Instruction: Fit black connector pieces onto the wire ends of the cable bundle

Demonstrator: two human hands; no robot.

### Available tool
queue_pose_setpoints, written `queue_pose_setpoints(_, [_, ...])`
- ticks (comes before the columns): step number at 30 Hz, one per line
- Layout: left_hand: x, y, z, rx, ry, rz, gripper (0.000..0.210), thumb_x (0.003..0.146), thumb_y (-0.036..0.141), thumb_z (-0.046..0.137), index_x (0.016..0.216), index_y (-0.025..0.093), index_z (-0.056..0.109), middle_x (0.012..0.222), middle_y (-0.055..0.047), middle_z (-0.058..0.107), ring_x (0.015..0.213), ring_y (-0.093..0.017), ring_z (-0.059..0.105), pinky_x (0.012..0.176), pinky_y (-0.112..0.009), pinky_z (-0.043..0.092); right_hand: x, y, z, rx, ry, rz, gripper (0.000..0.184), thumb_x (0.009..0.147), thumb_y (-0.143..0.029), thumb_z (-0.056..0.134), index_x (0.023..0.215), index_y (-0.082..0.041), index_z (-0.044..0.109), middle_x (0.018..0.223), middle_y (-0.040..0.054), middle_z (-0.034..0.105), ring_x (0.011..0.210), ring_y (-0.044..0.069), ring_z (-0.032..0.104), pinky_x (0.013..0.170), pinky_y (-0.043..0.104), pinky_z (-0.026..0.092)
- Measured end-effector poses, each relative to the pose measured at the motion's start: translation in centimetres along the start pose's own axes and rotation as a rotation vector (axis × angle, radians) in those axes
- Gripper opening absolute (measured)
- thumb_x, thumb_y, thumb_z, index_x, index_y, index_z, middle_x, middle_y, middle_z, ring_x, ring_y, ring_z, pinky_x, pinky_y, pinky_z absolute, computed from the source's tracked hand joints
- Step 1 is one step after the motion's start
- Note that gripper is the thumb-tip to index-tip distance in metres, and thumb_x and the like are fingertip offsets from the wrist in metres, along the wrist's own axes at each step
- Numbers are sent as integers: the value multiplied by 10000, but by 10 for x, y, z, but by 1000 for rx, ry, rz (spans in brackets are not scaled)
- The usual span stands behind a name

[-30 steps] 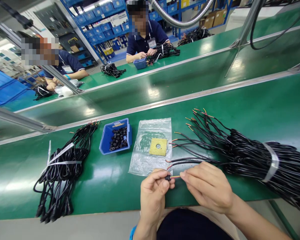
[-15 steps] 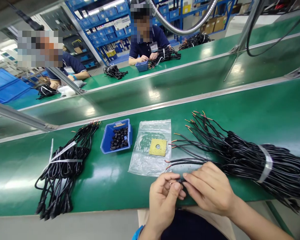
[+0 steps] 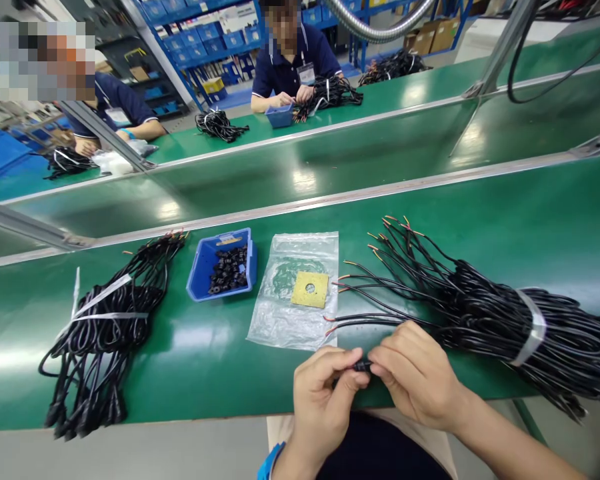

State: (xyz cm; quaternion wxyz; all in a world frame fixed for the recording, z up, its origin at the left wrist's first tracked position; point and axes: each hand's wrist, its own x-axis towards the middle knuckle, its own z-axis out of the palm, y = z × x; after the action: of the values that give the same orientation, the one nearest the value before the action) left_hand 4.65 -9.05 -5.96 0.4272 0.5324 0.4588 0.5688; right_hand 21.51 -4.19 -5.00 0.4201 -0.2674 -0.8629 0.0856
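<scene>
Close to the front edge of the table, my left hand (image 3: 323,397) pinches a small black cable fitting (image 3: 363,365) between thumb and fingertips. My right hand (image 3: 420,377) is closed at the other end of it, gripping what looks like the black cable, mostly hidden by the fingers. Just beyond the right hand lies a thick bundle of black cables (image 3: 485,313), tied with a white band, its bare copper-tipped ends spread to the left. A yellow sponge (image 3: 310,289) with a round hole rests on a clear plastic bag (image 3: 273,320) beyond my left hand.
A blue bin (image 3: 195,280) holds many small black fittings. Farther left lies another tied black cable bundle (image 3: 115,320). Metal rails (image 3: 280,209) run behind. Two co-workers sit across, with cable bundles and a small blue bin (image 3: 279,117) before them.
My hands have stayed close together, the left fingers now closing around the black fitting, which shows more clearly. The bare copper wire seen at the left fingers is now hidden. The view has shifted slightly.
</scene>
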Motion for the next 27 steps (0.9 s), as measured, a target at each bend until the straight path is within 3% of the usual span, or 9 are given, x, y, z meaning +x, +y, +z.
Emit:
queue_pose_setpoints(11, [1,1,5,220,-34,212,348,814,-10,658,1088,193,728,780,-29,719,675,-131,673,643,-214,558,-5,0,1,-20,-80,11,183,925,-88,463,779,-146,557,624,43,522,605,165,373,567,325,263])
queue_pose_setpoints(15, [2,2,6,228,-42,156,263,812,32,687,1016,188,742,751,-23,711,653,-124,661,623,-200,549,-3,1,1,-28,-95,21,185,932,-88,458,793,-147,564,634,45,541,606,166,403,569,322,287])
queue_pose_setpoints(21, [0,4,4,80,-5,-147,144,873,157,659,1003,186,712,742,-29,717,625,-146,703,596,-222,570,-3,3,-7,-80,-65,-43,110,913,-92,518,988,-83,598,698,66,603,628,166,456,585,323,315])
queue_pose_setpoints(27, [3,3,5,106,-12,15,190,816,116,717,984,197,756,728,-26,707,601,-136,661,559,-217,538,-5,4,-7,-17,-46,-2,99,888,-56,509,910,-117,584,696,62,594,630,162,452,585,318,295])
